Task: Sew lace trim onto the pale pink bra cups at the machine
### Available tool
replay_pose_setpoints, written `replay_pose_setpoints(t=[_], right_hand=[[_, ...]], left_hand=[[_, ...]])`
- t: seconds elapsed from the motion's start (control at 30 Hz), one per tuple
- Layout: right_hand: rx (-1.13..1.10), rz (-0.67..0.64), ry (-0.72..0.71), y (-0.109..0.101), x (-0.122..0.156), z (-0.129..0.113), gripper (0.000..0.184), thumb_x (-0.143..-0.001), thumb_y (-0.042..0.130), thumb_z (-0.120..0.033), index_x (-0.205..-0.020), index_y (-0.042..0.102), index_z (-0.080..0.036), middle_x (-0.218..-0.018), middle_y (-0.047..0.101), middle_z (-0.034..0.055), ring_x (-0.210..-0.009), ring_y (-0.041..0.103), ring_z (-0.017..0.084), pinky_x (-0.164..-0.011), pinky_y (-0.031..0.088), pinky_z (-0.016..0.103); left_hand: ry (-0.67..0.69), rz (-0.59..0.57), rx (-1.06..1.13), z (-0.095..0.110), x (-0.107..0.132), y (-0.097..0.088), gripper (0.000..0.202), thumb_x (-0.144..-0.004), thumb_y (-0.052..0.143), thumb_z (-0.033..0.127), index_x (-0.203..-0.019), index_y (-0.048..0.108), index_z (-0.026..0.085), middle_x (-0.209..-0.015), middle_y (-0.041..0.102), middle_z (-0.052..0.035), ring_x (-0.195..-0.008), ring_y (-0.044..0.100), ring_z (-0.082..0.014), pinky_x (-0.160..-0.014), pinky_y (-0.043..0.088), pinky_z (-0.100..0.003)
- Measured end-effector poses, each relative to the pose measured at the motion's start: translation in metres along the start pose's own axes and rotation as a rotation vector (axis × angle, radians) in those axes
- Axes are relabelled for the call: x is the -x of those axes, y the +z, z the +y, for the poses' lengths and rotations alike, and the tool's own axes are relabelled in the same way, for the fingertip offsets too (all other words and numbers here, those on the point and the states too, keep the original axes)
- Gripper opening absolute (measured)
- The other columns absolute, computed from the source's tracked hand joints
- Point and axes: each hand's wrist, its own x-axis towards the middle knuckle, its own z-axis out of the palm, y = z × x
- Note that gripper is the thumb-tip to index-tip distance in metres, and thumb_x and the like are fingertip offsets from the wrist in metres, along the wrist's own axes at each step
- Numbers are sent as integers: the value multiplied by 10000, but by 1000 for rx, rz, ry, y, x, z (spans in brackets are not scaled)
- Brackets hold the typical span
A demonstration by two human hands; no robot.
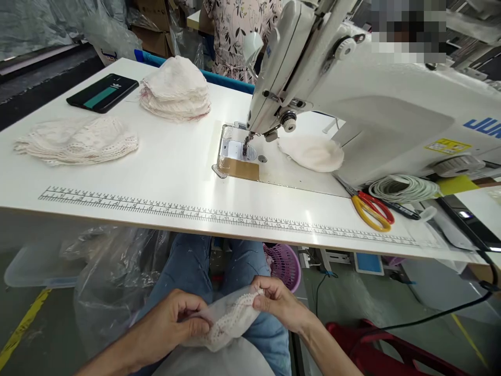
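Observation:
Over my lap, a sheer whitish fabric piece with lace trim (pixel 235 318) is stretched between both hands. My left hand (pixel 182 318) pinches its left end between thumb and fingers. The right end, by the lace edge, is gripped by my right hand (pixel 276 303). More pale, see-through material (pixel 230 360) lies below it across my lap. Both hands are below the front edge of the sewing table (pixel 172 177), apart from it. Above them stands a white sewing machine (pixel 352 99), with a rounded cream fabric piece (pixel 313 152) lying under its arm.
Two cream fabric stacks (pixel 176 89) (pixel 78 140) and a dark phone-like case (pixel 102 93) lie on the table's left. Scissors (pixel 371 210) and coiled cord (pixel 405 188) sit at right. A purple basket (pixel 285 266) stands below. Another person (pixel 242 39) is behind the table.

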Motion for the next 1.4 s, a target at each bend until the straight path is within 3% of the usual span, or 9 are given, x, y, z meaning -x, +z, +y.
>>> replay_pose_setpoints(t=[0.13,0.37,0.63,0.77,0.87,1.0,1.4], right_hand=[[4,0,9,-2,-1,2,373,-684,747,-470,-744,599,-133,-658,558,-16,-595,483,82,-592,381,210],[11,5,34,-2,-6,8,402,-653,764,-480,-756,607,-125,-612,536,-29,-545,455,68,-560,375,204],[44,-18,49,4,-6,-1,355,-681,750,-454,-767,637,-128,-682,610,5,-598,542,92,-602,429,222],[88,-64,53,14,-7,-10,359,-668,754,-457,-750,654,-122,-661,612,10,-587,548,97,-604,444,229],[133,-98,48,21,-8,-14,362,-673,745,-461,-755,661,-119,-646,604,11,-575,530,93,-582,433,218],[212,-84,10,23,-9,-16,353,-719,708,-457,-775,661,-112,-630,575,0,-557,473,77,-542,387,192],[335,-100,-58,31,-11,-22,316,-747,685,-423,-735,658,-109,-628,553,-3,-568,446,84,-525,354,183]], left_hand=[[-27,-11,112,-1,2,-1,242,-712,691,333,-823,724,121,-623,621,0,-576,476,-111,-545,318,-186],[-38,-23,192,-2,2,-4,190,-663,725,273,-790,736,133,-643,683,-12,-594,550,-129,-577,378,-186],[-23,44,-1,-3,-1,-3,148,-708,623,217,-726,752,146,-528,548,45,-539,439,-105,-531,318,-177],[-57,-46,-28,5,3,-9,136,-663,649,208,-744,754,180,-590,563,42,-607,446,-129,-564,314,-183],[-41,-63,-30,8,-1,-6,143,-631,688,257,-721,747,161,-547,456,50,-570,355,-113,-510,238,-194],[-44,24,-173,5,-10,1,163,-666,630,247,-564,692,135,-502,299,64,-511,259,-90,-470,147,-218],[-65,-26,-110,8,-3,-3,147,-645,647,277,-649,708,144,-534,340,66,-545,270,-97,-490,171,-209]])
